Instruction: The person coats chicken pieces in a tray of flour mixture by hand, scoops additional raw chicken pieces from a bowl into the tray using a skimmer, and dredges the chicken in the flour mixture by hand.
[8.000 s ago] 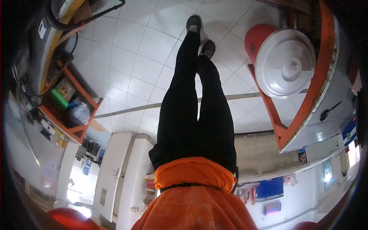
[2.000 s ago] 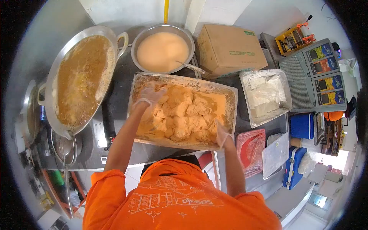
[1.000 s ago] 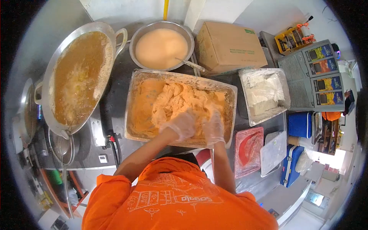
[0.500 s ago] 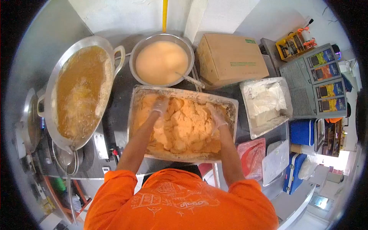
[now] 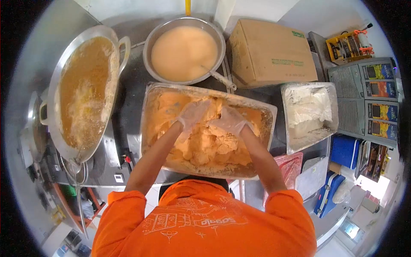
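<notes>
A metal tray (image 5: 144,128) holds a heap of orange, flour-like powder (image 5: 201,147) with clumps and coated lumps in it. Both of my hands wear clear plastic gloves and are down in the tray. My left hand (image 5: 193,116) lies over the powder at the upper middle, its fingers stretched away from me. Close to its right, my right hand (image 5: 231,121) has its fingers reaching inward over a clump, apart from each other. Powder partly hides the fingertips of both hands.
Behind the tray stands a bowl of pale orange liquid (image 5: 184,53) with a utensil handle (image 5: 223,80). A large pan of bubbling oil (image 5: 53,103) is at the left. To the right are a cardboard box (image 5: 278,55), a tray of white powder (image 5: 291,143) and a red plastic bag (image 5: 289,166).
My hands have moved from the two sides of the heap toward its middle and now nearly meet. Powder in the centre has been shifted about. The view has tilted slightly.
</notes>
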The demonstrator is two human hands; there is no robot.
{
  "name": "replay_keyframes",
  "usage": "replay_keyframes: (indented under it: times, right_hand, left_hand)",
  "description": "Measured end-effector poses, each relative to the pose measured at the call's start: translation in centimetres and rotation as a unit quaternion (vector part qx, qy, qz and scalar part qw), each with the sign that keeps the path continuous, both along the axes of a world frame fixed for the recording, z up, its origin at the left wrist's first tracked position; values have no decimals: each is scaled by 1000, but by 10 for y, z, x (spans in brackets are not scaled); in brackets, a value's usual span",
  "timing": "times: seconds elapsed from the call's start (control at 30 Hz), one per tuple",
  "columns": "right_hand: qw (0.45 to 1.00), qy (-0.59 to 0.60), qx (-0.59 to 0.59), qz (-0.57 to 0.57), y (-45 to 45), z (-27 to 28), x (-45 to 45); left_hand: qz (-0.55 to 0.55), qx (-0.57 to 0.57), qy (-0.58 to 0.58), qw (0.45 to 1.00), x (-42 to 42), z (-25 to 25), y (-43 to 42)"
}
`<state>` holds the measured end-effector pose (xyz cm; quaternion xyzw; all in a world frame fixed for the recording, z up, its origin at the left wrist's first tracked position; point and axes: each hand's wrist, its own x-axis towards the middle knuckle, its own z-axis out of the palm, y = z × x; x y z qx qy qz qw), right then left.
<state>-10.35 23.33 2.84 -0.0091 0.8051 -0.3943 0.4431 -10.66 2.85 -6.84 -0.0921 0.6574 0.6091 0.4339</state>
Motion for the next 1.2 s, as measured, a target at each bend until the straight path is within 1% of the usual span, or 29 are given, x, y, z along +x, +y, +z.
replay_keyframes:
  times: [0.07, 0.1, 0.13, 0.17, 0.2, 0.23, 0.27, 0.3, 0.37, 0.4, 0.43, 0.47, 0.5, 0.57, 0.6, 0.67, 0.7, 0.77, 0.8, 0.83, 0.87, 0.93, 0.97, 1.03, 1.07, 1.1, 1.13, 1.17, 1.2]
  right_hand:
    - [968, 120, 183, 123, -24, 23, 26]
    - [882, 393, 229, 124, -30, -25, 72]
    - [880, 397, 231, 125, -32, -16, 95]
    - [860, 396, 249, 204, -34, 1, 114]
    - [835, 392, 266, 281, -35, 11, 132]
    - [832, 395, 268, 281, -29, -4, 154]
    - [828, 453, 240, 229, -12, -38, 176]
    - [817, 507, 210, 176, 8, -70, 189]
    - [852, 433, 204, 211, 68, -114, 204]
    - [882, 353, 198, 241, 75, -104, 203]
    - [880, 357, 200, 242, 82, -95, 197]
    - [901, 207, 270, 268, 78, -42, 171]
    - [897, 50, 332, 288, 74, -7, 150]
    - [941, 203, 272, -10, 83, 4, 130]
    - [922, 269, 271, -71, 92, -20, 111]
    - [896, 333, 265, -130, 98, -53, 74]
    - [904, 329, 241, -125, 92, -56, 57]
    - [914, 324, 214, -119, 68, -51, 41]
    - [953, 186, 224, -79, 45, -30, 33]
    - [972, 46, 229, -33, 32, -17, 22]
    - [973, 47, 224, -29, 31, -27, 17]
    - [987, 73, 105, 99, 38, -75, 29]
    - [987, 71, 101, 100, 44, -133, 39]
    - [992, 93, -86, 13, 56, -243, 43]
    - [992, 89, -87, 16, 49, -222, 41]
    - [983, -11, -169, -73, 31, -172, 38]
    - [949, -109, -245, -164, 15, -127, 37]
    - [949, -112, -243, -166, 8, -101, 37]
    - [970, -123, -181, -103, 2, -80, 34]
  left_hand:
    - [-72, -71, 120, 988, 32, -25, -17]
    - [-72, -70, 124, 987, 48, -13, -23]
    - [-149, -168, 310, 924, 66, 7, -28]
    - [-217, -257, 479, 811, 85, 18, -33]
    - [-214, -257, 482, 810, 105, 20, -40]
    - [-303, -324, 469, 764, 121, 22, -49]
    - [-386, -386, 449, 707, 130, 23, -58]
    - [-383, -388, 451, 707, 133, 24, -70]
    - [-255, -345, 332, 840, 138, 25, -89]
    - [-254, -344, 335, 839, 133, 42, -91]
    - [-388, -378, 283, 792, 124, 60, -96]
    - [-510, -404, 222, 726, 116, 73, -100]
    - [-505, -405, 221, 730, 115, 58, -110]
    - [-327, -287, 218, 873, 120, 1, -128]
    - [-324, -288, 219, 874, 123, -16, -124]
    - [-83, -201, 34, 976, 129, -35, -117]
    - [-80, -203, 35, 975, 124, -32, -108]
    - [175, -144, -229, 947, 111, -28, -76]
    - [179, -145, -228, 946, 107, -23, -63]
    - [256, -25, -312, 915, 105, -15, -52]
    - [325, 94, -387, 858, 102, -5, -43]
    - [301, 129, -332, 884, 100, 21, -28]
    - [269, 168, -272, 909, 93, 33, -23]
    - [231, 120, -247, 933, 78, 48, -17]
    - [190, 75, -218, 954, 72, 49, -15]
    - [191, 73, -222, 953, 69, 39, -15]
    - [121, 40, -139, 982, 68, 21, -13]
    - [49, 9, -53, 997, 69, 4, -10]
    - [49, 12, -53, 997, 70, -13, -16]
